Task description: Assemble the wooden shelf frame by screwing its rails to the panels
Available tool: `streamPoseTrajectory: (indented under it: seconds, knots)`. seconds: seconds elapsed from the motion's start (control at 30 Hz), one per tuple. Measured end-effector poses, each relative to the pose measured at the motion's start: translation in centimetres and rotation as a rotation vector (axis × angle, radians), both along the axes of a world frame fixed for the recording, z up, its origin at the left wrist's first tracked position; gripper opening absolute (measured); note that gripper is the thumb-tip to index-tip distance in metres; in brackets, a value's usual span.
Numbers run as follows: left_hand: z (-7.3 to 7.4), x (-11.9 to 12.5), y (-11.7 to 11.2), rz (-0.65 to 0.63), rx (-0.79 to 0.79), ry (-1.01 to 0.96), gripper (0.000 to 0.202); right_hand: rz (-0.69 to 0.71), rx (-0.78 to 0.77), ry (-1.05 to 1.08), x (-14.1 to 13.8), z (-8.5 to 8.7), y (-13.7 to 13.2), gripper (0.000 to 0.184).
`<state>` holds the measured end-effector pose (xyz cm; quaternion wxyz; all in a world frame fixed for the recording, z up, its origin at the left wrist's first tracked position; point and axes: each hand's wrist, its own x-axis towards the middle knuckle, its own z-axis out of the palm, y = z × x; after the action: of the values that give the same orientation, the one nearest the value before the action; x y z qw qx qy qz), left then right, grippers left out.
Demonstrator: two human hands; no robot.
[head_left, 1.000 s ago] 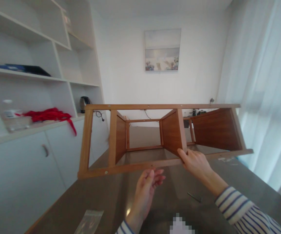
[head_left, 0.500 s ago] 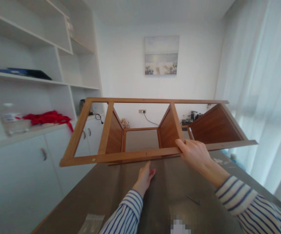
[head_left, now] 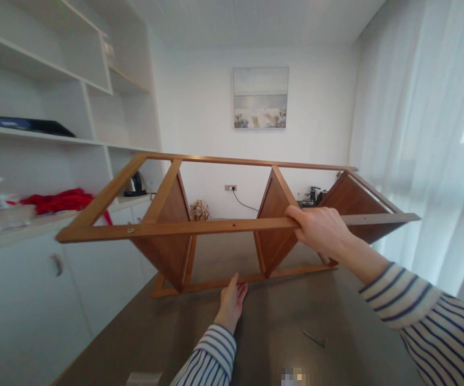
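Observation:
A brown wooden shelf unit (head_left: 203,227) lies on its side over the dark table, with an open side frame facing up and flat panels between its two frames. My right hand (head_left: 322,228) is closed around the near rail of the upper frame, close to a panel. Lower down, my left hand (head_left: 230,303) grips the near rail of the bottom frame, thumb on top; its other fingers are partly hidden. A small L-shaped hex key (head_left: 315,338) rests on the table to the right of my left hand.
The table (head_left: 272,327) extends under the shelf. White cabinets (head_left: 26,279) line the left side, with a red cloth (head_left: 60,201) and a kettle (head_left: 136,184) above. Curtains (head_left: 417,134) hang on the right. A small clear packet (head_left: 144,378) lies at the near edge.
The shelf unit has tilted, its upper near rail rising and coming closer while the bottom frame came into view below. Both hands moved with it, the right one slightly up.

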<state>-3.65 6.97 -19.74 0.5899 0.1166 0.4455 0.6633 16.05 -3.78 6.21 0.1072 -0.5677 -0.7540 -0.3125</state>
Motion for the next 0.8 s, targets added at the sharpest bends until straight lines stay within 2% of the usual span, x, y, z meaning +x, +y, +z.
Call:
streamPoseTrajectory:
  seconds: [0.17, 0.37, 0.57, 0.8]
  knots:
    - [-0.3, 0.0, -0.6, -0.006, -0.029, 0.027, 0.015, 0.001, -0.024, -0.022, -0.8, 2.7, 2.1, 0.029]
    - [-0.6, 0.0, -0.9, -0.065, -0.075, 0.063, 0.013, 0.025, -0.045, -0.030, -2.0, 4.5, 4.7, 0.032]
    - [-0.6, 0.2, -1.3, -0.028, -0.078, 0.089, 0.009, 0.039, -0.056, -0.030, -2.5, 5.3, 6.5, 0.034]
    - [-0.9, -0.1, -1.7, 0.005, -0.094, 0.089, 0.012, 0.039, -0.043, -0.012, -2.8, 4.9, 8.6, 0.031]
